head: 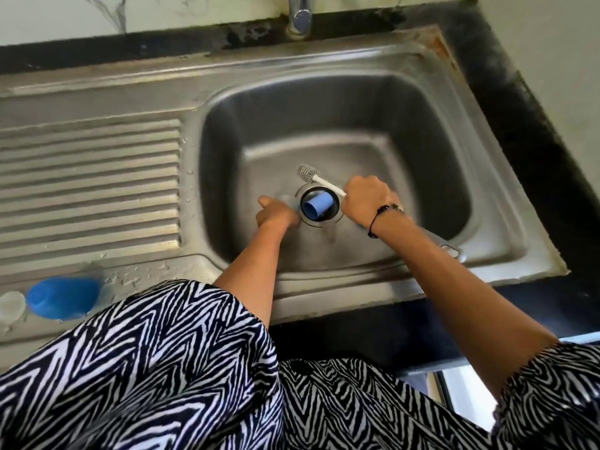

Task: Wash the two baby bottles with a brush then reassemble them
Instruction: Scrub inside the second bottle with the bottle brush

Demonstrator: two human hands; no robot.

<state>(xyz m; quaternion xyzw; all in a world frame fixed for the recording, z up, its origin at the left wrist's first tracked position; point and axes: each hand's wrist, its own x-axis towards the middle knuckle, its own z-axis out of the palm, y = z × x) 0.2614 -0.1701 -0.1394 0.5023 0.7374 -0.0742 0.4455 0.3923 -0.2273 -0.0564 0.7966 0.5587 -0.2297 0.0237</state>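
Steel sink set in a dark counter. Far left on the drainboard I count one blue cap beside one clear piece. My left hand reaches down by the drain, grip unclear from here. One blue bottle part sits in the drain. My right hand holds one brush by its white handle. Wet plastic, probably light and slippery, so I'd grab the rim.

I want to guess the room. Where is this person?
Probably a kitchen: a steel sink with a ridged draining board, a tap above it, and a dark countertop around it.
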